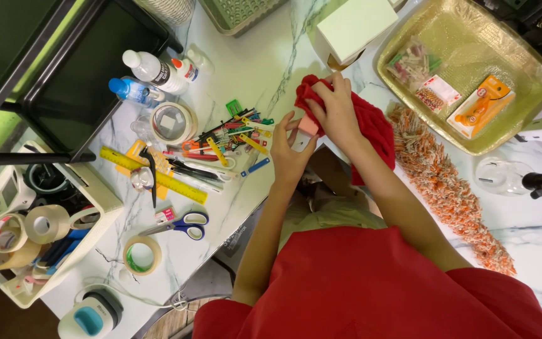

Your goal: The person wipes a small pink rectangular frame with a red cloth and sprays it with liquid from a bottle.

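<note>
Red fleecy cloth [371,122], bunched just above centre of the frame, lies under and around the right hand [337,110], whose fingers are pressed onto it. Directly below and left of that hand, the left hand [290,150] pinches a small pink-and-white block [305,132], fingers clamped on its sides. The block touches the cloth's lower left edge, so both hands meet there, the right one nearer the cloth. Blue-handled scissors [183,225] lie well apart on the white marbled table [252,69], lower left.

the right hand [337,110] covers much of the red cloth [371,122]; the green basket [236,12] is cut off at the top edge.
</note>
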